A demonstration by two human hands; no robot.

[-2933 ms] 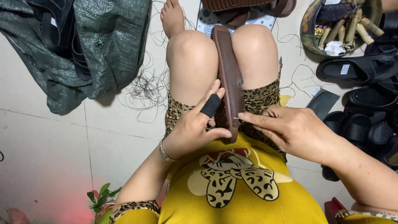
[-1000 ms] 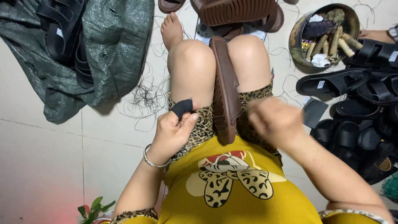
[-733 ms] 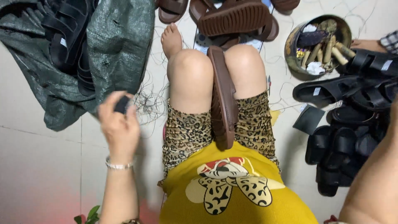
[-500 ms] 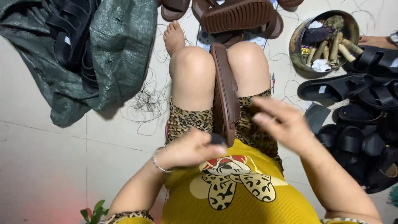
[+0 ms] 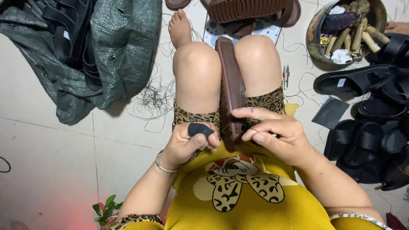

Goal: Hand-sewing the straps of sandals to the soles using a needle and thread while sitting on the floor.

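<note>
A brown sandal sole (image 5: 230, 81) stands on its edge, clamped between my knees. My left hand (image 5: 187, 142) sits at its near end, fingers closed around a small black tool handle (image 5: 199, 129). My right hand (image 5: 272, 132) rests against the sole's right side with the fingers pinched together, and a thin dark thread seems to run from them. The sole's near tip is hidden behind both hands.
A grey-green sack (image 5: 106, 51) holding black sandals lies at the left, with loose threads (image 5: 155, 96) on the tiled floor. Brown sandals (image 5: 251, 10) lie ahead, a round bowl of tools (image 5: 345, 32) sits at the upper right, black sandals (image 5: 366, 106) are piled at the right.
My left hand swung out to the left with the black tool, then came back to the sole's near end. My right hand returned to the sole's side.
</note>
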